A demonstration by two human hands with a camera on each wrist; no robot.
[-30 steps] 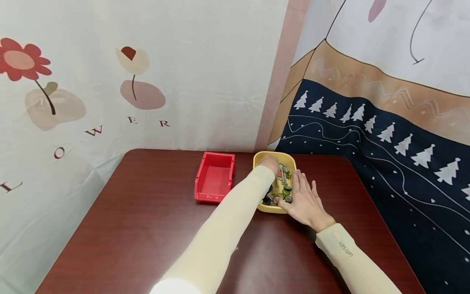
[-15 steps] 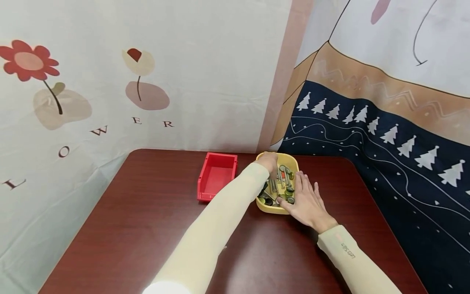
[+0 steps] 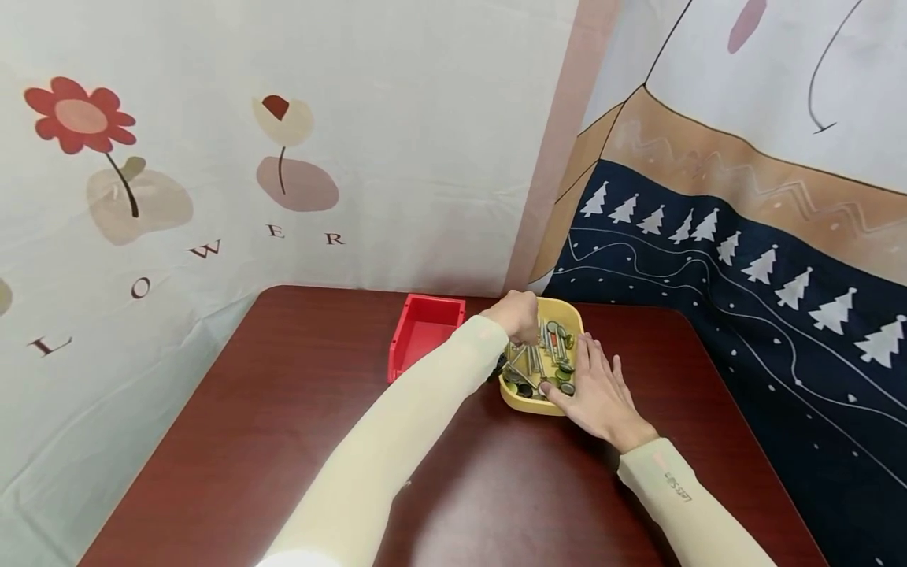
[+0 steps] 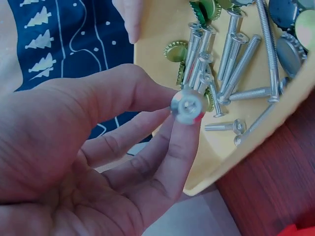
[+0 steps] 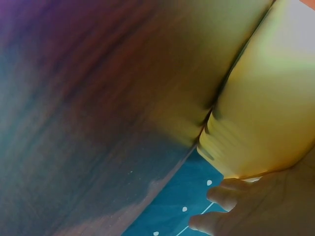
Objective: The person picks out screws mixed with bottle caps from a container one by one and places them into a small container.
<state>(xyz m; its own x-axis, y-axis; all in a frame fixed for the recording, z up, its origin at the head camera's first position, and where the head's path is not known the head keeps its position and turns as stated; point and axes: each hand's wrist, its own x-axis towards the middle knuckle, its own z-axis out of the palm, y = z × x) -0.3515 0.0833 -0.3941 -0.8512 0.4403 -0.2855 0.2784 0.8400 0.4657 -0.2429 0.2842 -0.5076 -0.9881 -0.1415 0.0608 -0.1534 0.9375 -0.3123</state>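
Between thumb and fingertips my left hand [image 3: 520, 315] pinches a silver bolt [image 4: 187, 105], its round socket head facing the left wrist camera. That hand is over the far left part of a yellow container [image 3: 531, 406]. Inside lie several silver bolts [image 4: 241, 69] and several crown bottle caps [image 4: 175, 51], green, dark and silver. Along the container's right side rests my right hand [image 3: 602, 398], fingers straight and thumb over the near rim. The right wrist view shows its fingers [image 5: 226, 196] beside the yellow wall [image 5: 261, 113].
A red bin [image 3: 425, 335] stands left of the yellow container, partly covered by the left sleeve [image 3: 397, 441]. Both stand near the back edge of the brown table [image 3: 283, 409]. Printed curtains [image 3: 425, 157] hang behind and to the right.
My left hand has risen from inside the yellow container and shifted slightly left toward its rim, uncovering more bolts. The right hand stays at the container's side. The head view has shifted a little.
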